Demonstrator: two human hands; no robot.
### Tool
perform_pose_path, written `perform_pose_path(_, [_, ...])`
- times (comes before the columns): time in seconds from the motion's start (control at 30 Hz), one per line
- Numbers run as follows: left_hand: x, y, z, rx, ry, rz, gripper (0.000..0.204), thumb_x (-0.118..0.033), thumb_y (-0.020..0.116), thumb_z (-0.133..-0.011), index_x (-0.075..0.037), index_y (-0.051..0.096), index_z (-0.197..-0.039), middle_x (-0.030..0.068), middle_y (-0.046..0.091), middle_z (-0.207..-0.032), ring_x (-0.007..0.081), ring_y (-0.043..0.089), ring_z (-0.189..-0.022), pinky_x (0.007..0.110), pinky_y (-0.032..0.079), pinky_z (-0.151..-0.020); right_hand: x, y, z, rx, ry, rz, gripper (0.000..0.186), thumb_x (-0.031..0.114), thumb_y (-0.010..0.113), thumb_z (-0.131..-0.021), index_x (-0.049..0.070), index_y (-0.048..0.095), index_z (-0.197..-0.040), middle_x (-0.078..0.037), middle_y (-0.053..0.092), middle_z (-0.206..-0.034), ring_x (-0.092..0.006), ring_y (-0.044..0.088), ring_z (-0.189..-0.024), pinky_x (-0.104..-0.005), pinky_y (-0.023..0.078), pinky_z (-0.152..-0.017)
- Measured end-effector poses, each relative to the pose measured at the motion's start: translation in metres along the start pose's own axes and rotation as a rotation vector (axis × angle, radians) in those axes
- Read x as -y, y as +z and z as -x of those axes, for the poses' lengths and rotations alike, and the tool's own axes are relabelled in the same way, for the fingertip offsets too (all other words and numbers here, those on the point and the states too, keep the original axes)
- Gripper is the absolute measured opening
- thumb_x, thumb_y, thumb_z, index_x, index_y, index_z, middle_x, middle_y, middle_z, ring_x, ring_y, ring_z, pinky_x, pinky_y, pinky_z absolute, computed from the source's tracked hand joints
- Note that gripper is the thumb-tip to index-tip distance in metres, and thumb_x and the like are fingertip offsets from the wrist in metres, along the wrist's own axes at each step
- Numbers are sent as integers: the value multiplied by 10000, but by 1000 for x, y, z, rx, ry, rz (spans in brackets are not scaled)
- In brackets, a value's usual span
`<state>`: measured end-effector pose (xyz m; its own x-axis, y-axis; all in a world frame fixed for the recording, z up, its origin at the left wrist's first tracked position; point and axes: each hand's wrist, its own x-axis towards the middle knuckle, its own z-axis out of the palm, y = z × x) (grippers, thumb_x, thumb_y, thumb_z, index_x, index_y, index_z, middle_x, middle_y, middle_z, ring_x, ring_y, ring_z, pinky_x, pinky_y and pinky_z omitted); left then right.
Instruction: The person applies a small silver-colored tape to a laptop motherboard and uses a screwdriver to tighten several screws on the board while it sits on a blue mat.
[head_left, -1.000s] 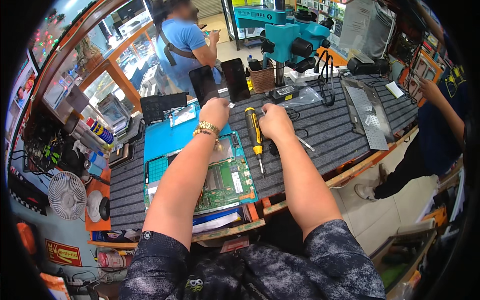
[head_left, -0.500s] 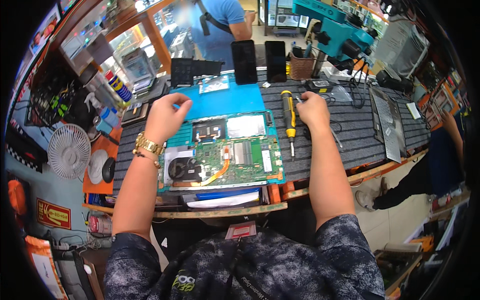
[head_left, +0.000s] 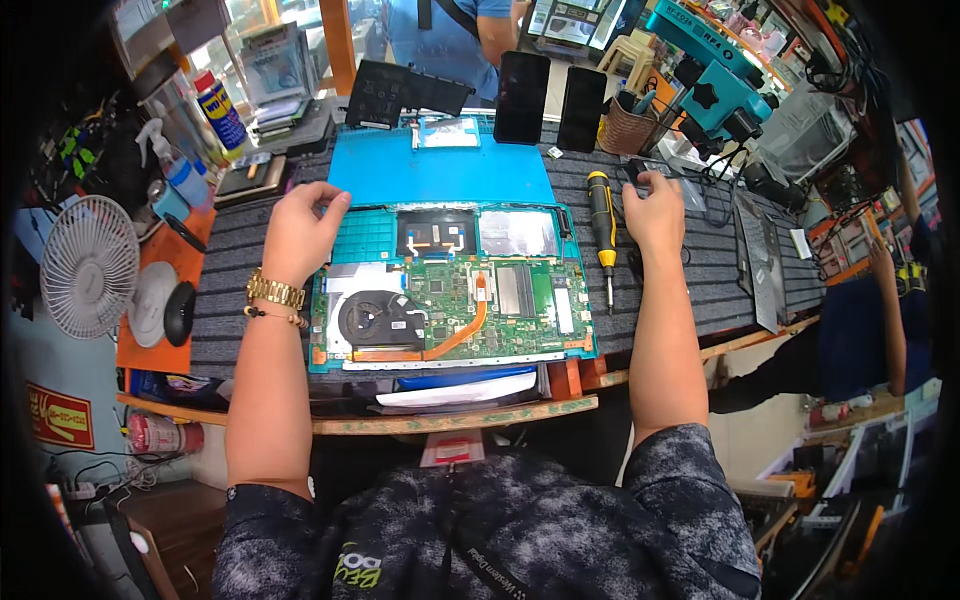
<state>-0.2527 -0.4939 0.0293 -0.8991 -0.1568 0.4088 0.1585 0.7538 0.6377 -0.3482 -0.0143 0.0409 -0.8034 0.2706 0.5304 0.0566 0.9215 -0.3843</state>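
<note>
An opened laptop base (head_left: 460, 310) lies before me, its green circuit board, black fan (head_left: 382, 322) and copper heat pipe (head_left: 470, 325) exposed. My left hand (head_left: 303, 228) is at its far left corner, fingers loosely curled in, with nothing visible in them. Beyond the base's right side, my right hand (head_left: 655, 215) is closed over the striped mat, its fingertips beside a dark small object and a clear bag. Whatever they may hold is hidden. A yellow and black screwdriver (head_left: 603, 225) lies between the base and that hand, tip toward me.
Behind the base are a blue mat (head_left: 440, 170), a black battery (head_left: 405, 95) and two dark phones (head_left: 521, 98). A teal microscope (head_left: 715, 90) stands far right, near a laptop keyboard part (head_left: 757, 255). A white fan (head_left: 90, 265) is at left. Someone stands across the counter.
The view has shifted, and the laptop base appears lower and larger. My right hand's fingers have moved farther from the screwdriver. My left hand stays by the base's far left corner.
</note>
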Motion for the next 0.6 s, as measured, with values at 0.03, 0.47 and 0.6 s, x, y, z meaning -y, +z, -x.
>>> perform_pose_path(0.03, [-1,0,0,4,-4,-12,332,-301,779,-1014,14,818,-1110,177,803,-1033,284,736,-822,412,596,-782,1,-3,0,-40,-93,-47,311,309,791,-959,52,799,-1135,-133,788,-1068,-361,731,-986,-473,584,-906])
perform_pose_path(0.47, [1,3,2,40,-25,-78,294,-277,761,-1044,-11,804,-1161,108,761,-1053,205,682,-842,362,576,-798,39,-32,22,787,-570,-532,114,81,868,-857,21,791,-915,-21,701,-858,-148,641,-789,-321,514,-734])
perform_pose_path(0.6, [3,4,2,30,-7,-91,293,-275,761,-1044,-11,805,-1164,97,745,-1030,199,660,-828,360,565,-788,43,-33,26,846,-750,-484,128,91,899,-828,58,813,-916,-60,765,-902,-246,724,-886,-392,563,-865])
